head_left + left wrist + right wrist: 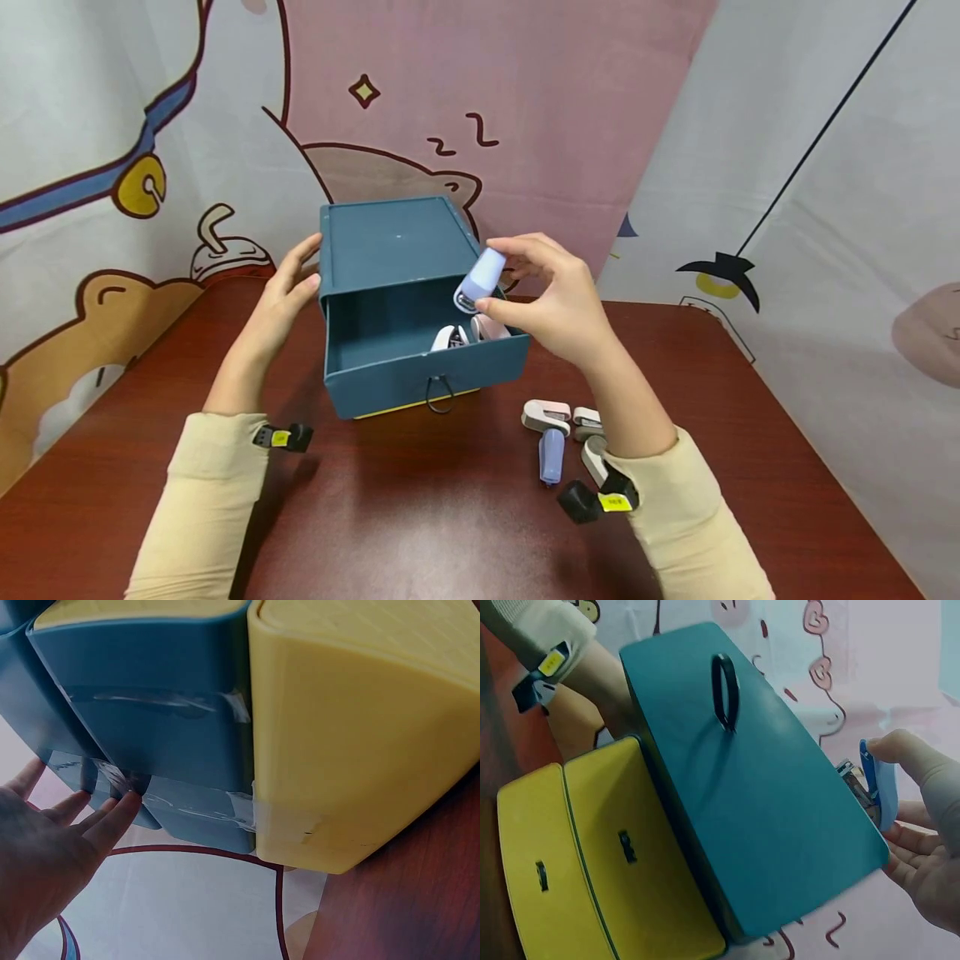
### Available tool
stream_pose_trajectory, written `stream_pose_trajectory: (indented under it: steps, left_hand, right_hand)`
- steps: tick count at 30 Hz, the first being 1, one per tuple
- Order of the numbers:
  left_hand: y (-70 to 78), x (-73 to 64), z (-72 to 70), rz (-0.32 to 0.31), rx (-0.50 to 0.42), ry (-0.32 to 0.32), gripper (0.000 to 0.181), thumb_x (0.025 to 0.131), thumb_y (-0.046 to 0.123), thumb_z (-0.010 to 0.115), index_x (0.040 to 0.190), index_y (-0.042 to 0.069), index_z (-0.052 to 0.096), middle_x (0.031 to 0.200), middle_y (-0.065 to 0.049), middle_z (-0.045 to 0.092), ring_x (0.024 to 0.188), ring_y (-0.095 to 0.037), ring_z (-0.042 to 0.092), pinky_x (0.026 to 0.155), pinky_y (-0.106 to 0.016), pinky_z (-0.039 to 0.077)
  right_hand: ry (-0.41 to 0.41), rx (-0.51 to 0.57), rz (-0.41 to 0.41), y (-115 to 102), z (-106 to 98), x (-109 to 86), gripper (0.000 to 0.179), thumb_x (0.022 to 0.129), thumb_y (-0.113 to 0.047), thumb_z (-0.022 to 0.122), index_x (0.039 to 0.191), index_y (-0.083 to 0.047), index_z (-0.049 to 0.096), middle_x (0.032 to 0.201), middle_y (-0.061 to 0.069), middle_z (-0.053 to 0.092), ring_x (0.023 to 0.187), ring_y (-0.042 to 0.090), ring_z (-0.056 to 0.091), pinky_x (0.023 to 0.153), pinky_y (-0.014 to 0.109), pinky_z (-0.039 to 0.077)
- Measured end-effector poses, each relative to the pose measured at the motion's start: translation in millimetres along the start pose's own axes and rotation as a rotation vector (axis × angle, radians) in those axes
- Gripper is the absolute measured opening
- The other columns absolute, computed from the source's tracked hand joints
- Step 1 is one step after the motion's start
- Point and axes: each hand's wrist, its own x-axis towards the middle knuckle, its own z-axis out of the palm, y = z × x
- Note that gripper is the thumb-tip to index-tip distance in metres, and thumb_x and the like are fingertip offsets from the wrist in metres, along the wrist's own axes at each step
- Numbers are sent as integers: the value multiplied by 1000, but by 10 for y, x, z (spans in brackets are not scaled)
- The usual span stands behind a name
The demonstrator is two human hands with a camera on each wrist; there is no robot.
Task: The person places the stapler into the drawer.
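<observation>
My right hand (558, 312) pinches a small light-blue stapler (482, 277) between thumb and fingers, tilted over the pulled-out teal drawer (427, 379). In the right wrist view the stapler (885, 784) shows beside the drawer's edge, its metal part facing the drawer. Inside the drawer's right side lie a white stapler (448, 337) and a pink stapler (490, 327). My left hand (277, 296) rests its extended fingers on the left side of the teal cabinet (397, 242); in the left wrist view its fingertips (129, 801) touch the taped side.
Several more staplers lie on the table right of the cabinet, among them a pink-and-white one (546, 414) and a purple-blue one (551, 457). Yellow drawers (604, 847) sit below the teal drawer, whose front carries a black loop pull (439, 394). A patterned cloth (510, 100) hangs behind.
</observation>
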Motion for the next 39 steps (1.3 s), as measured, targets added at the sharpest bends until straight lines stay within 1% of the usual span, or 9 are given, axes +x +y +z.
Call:
stream_pose_trajectory:
  steps: [2, 4, 9, 16, 23, 29, 34, 37, 39]
  left_hand:
    - [-1, 0, -2, 1, -3, 1, 60, 97, 23, 45, 153, 15, 26, 154, -9, 23, 136, -30, 28, 103, -42, 29]
    - [-1, 0, -3, 2, -4, 2, 59, 97, 22, 45, 152, 14, 26, 154, -9, 23, 135, -29, 29, 102, -42, 30]
    - [-3, 2, -10, 6, 0, 5, 59, 97, 22, 45, 152, 14, 26, 154, -9, 23, 135, -29, 28, 102, -41, 30]
    - [-3, -1, -8, 6, 1, 7, 59, 97, 22, 45, 152, 14, 27, 154, -9, 24, 135, -30, 28, 101, -40, 31]
    - [-8, 3, -6, 2, 6, 6, 60, 97, 24, 45, 153, 16, 26, 154, -10, 22, 136, -32, 27, 104, -43, 29]
    - [1, -1, -10, -2, 18, 8, 60, 97, 24, 45, 153, 17, 26, 155, -8, 22, 136, -32, 27, 104, -47, 27]
    - [-5, 1, -9, 1, 15, 7, 60, 97, 24, 45, 153, 17, 26, 154, -8, 22, 136, -32, 27, 104, -45, 28]
    - [-15, 5, -8, 3, 8, 5, 60, 97, 23, 45, 153, 16, 26, 154, -9, 22, 136, -32, 27, 104, -44, 28]
    - [-18, 6, -5, 3, 4, 4, 60, 97, 23, 45, 153, 16, 26, 154, -9, 22, 136, -31, 27, 104, -44, 28]
  right_hand:
    - [-29, -11, 1, -38, 57, 14, 53, 73, -9, 83, 122, -5, 64, 114, 0, 59, 93, 21, 57, 73, 38, 50]
    - [-57, -18, -11, -66, 112, 29, 53, 73, -11, 83, 122, -4, 64, 115, 0, 59, 95, 23, 57, 75, 42, 49]
    - [-129, -33, -28, -115, 238, 62, 54, 73, -12, 83, 122, -2, 63, 116, 2, 60, 99, 24, 57, 86, 40, 47]
    - [-235, -54, 51, -163, 325, 82, 54, 75, -18, 82, 124, -5, 64, 117, 0, 60, 100, 19, 57, 83, 37, 49]
    - [-353, -79, 92, -145, 351, 110, 53, 77, -20, 81, 125, -5, 63, 117, 0, 60, 102, 17, 58, 89, 28, 46]
    - [-427, -100, 136, -153, 356, 145, 54, 80, -22, 79, 128, -7, 61, 120, 2, 60, 105, 14, 59, 92, 29, 44]
    - [-439, -110, 138, -150, 341, 139, 53, 81, -26, 78, 129, -10, 61, 124, 1, 60, 111, 11, 56, 96, 29, 41]
    - [-395, -92, 100, -148, 327, 107, 50, 82, -26, 77, 128, -11, 62, 123, -1, 60, 112, 11, 54, 96, 29, 40]
    - [-342, -69, 49, -145, 321, 80, 48, 82, -25, 77, 126, -10, 64, 122, -3, 60, 111, 12, 54, 95, 30, 41]
